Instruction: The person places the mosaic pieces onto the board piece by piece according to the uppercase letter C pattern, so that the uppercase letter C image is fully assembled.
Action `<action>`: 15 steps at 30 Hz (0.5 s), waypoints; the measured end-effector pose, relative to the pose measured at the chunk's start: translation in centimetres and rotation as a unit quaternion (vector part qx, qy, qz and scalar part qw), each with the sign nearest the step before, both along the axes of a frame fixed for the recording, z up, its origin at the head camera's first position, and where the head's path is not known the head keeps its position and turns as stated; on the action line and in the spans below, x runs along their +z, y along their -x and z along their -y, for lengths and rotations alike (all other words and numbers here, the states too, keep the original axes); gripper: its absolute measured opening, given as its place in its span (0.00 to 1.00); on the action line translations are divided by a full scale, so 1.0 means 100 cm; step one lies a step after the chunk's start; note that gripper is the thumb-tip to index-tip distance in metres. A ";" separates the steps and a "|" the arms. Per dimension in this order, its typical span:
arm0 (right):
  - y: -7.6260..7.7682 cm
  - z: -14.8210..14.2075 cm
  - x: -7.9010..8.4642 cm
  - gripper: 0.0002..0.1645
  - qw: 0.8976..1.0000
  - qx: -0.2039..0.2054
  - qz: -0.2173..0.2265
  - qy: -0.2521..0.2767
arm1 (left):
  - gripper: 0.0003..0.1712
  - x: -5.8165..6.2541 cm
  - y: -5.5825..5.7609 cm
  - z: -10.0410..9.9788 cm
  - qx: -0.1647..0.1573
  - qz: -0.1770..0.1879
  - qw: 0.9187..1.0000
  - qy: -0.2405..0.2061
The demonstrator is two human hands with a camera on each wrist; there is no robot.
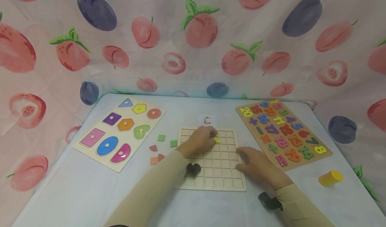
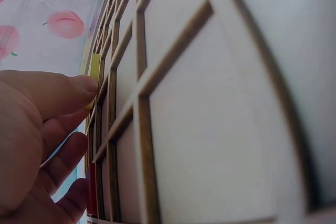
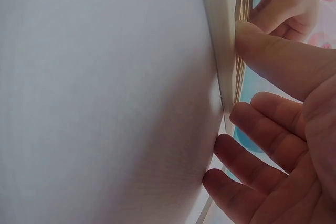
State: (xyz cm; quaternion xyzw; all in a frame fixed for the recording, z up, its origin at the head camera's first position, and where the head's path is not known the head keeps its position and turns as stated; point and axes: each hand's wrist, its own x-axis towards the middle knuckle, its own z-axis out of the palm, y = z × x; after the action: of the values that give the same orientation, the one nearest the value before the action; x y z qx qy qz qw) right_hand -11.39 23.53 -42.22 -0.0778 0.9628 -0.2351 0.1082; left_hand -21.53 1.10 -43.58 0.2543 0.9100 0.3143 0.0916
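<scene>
My left hand [image 1: 200,139] is over the upper part of a wooden grid board [image 1: 209,183], its thumb and fingertips at a small yellow tile [image 1: 217,139]. In the left wrist view the thumb lies against that yellow tile [image 2: 95,64], with a finger just below. A red piece [image 2: 92,187] sits in the grid close to the lower fingers; the left hand hides it from the head view. Beside the board's right edge, my right hand [image 1: 256,163] has its fingers spread and loosely bent. Its thumb touches the board's rim [image 3: 223,51] in the right wrist view.
A pattern card [image 1: 207,120] lies behind the board. Left of it are green tiles [image 1: 161,138], red quarter pieces [image 1: 153,148] and an orange tile [image 1: 154,160]. A shape puzzle [image 1: 120,166] lies farther left, a number puzzle [image 1: 256,139] and a yellow cylinder [image 1: 330,178] right.
</scene>
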 end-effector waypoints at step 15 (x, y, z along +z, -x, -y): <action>0.000 0.000 0.000 0.38 1.000 0.003 -0.002 -0.002 | 0.19 -0.001 0.001 0.000 0.007 0.000 1.000 0.012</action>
State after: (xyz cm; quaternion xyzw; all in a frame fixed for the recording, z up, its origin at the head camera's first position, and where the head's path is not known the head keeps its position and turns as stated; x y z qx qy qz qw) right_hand -11.42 23.54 -42.19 -0.0808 0.9632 -0.2327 0.1073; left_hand -21.67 1.14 -43.66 0.2470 0.9155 0.3036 0.0928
